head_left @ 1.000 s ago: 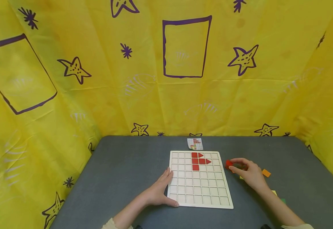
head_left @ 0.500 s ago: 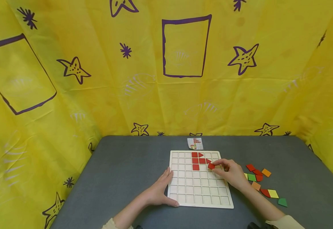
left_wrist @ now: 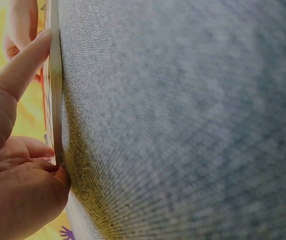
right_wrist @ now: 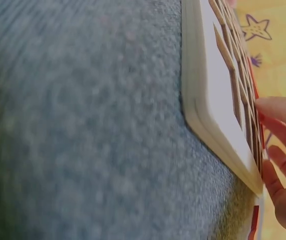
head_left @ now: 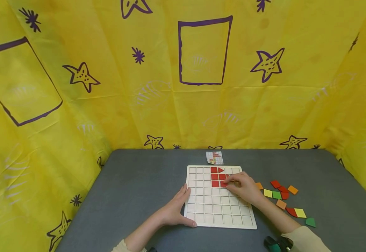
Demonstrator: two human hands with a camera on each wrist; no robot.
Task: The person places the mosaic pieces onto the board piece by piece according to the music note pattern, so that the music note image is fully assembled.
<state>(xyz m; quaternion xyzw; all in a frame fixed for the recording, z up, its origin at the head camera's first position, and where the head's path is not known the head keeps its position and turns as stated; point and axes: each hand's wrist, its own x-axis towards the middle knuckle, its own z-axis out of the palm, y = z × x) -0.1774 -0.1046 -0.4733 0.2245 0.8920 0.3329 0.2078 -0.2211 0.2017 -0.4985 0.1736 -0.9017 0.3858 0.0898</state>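
Observation:
A pale wooden grid board (head_left: 205, 206) lies on the grey table, with several red tiles set in its upper cells. My left hand (head_left: 174, 210) rests at the board's lower left, fingers along the left edge and thumb at the front edge; the left wrist view shows the thumb (left_wrist: 25, 65) touching the board's side. Over the board's right part, my right hand (head_left: 244, 188) pinches a red square tile (head_left: 223, 184) at a cell beside another red square. Its fingertips cover part of that tile and the pointed red tile above it.
Loose tiles lie right of the board, among them a green one (head_left: 276, 195), a yellow one (head_left: 267, 193) and an orange one (head_left: 293, 189). A small printed pattern card (head_left: 214, 158) lies behind the board. Yellow patterned cloth (head_left: 201, 115) walls the table's back.
My right hand has moved left from the loose tiles onto the board, carrying the red square tile down to a cell in the third row. The left hand and board have stayed put.

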